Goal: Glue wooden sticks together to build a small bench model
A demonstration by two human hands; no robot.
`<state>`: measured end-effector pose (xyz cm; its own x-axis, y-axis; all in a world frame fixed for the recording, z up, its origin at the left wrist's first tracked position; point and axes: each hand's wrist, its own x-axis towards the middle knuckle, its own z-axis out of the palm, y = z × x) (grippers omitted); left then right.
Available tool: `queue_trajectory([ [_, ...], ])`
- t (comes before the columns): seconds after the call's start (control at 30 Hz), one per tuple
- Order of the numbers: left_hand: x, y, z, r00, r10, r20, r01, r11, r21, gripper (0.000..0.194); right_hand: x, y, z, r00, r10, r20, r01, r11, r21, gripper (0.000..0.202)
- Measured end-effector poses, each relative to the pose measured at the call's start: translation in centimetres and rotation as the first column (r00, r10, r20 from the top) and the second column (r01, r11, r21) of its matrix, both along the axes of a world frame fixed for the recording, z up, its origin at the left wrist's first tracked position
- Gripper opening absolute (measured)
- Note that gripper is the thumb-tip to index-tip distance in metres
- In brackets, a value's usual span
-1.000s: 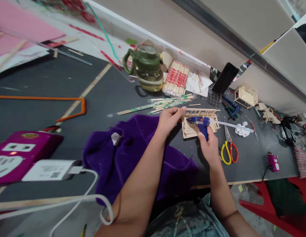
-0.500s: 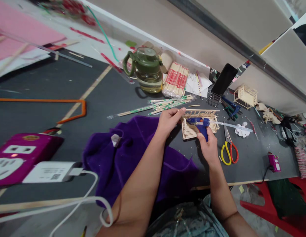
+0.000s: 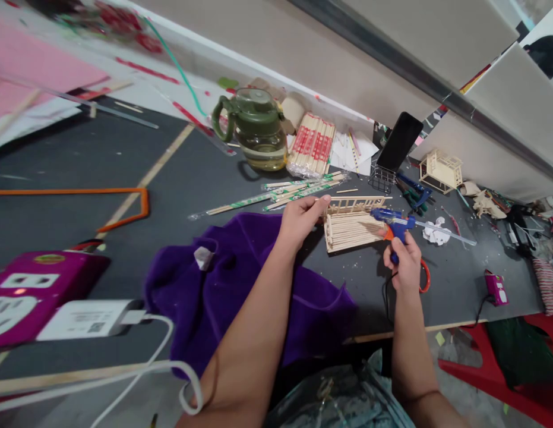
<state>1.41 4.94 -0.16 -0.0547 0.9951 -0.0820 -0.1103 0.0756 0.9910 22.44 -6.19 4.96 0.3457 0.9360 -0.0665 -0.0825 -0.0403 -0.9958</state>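
My left hand (image 3: 303, 221) pinches the upper left corner of a small stick-built wooden frame (image 3: 354, 230), which has a slatted base and a ladder-like railing along its far side. In my right hand (image 3: 404, 261) is a blue hot glue gun (image 3: 394, 223), fingers wrapped round its handle. A clear glue stick (image 3: 449, 233) pokes out of its rear. The gun's nozzle end is over the right part of the wooden frame; whether it touches is not clear. Behind my right hand lie scissors (image 3: 425, 276), mostly covered, one red handle loop showing.
A purple cloth (image 3: 240, 273) lies beneath my left forearm. Behind stand a green-lidded teapot (image 3: 261, 131), packed chopsticks (image 3: 312, 142) and a phone (image 3: 400, 141) on a wire stand. A second wooden model (image 3: 441, 170) sits back right. At left is a magenta power strip (image 3: 40, 291).
My right hand has moved the glue gun rightward, from the frame's left end to its right side, now covering most of the scissors. My left hand keeps its hold on the frame's corner.
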Motion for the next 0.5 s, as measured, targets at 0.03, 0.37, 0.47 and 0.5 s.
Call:
queue_trajectory([
  [0.03,0.0,0.0,0.0,1.0,0.001,-0.004,-0.001,1.0,0.001,0.054,0.6,0.0,0.2,0.998,-0.037,-0.042,0.037,0.999,0.002,0.03],
  [0.37,0.1,-0.1,0.4,1.0,0.005,-0.01,-0.005,1.0,-0.006,0.049,9.1,-1.8,-0.2,0.877,-0.369,-0.308,0.408,0.91,0.072,0.03],
  [0.47,0.2,-0.2,0.4,1.0,0.008,-0.009,-0.008,1.0,-0.018,0.048,11.5,-2.4,-0.7,0.834,-0.434,-0.341,0.476,0.878,0.047,0.027],
  [0.5,0.2,-0.2,0.4,1.0,0.008,-0.011,-0.008,1.0,-0.018,0.048,12.2,-2.5,-0.9,0.827,-0.45,-0.338,0.489,0.871,0.037,0.027],
])
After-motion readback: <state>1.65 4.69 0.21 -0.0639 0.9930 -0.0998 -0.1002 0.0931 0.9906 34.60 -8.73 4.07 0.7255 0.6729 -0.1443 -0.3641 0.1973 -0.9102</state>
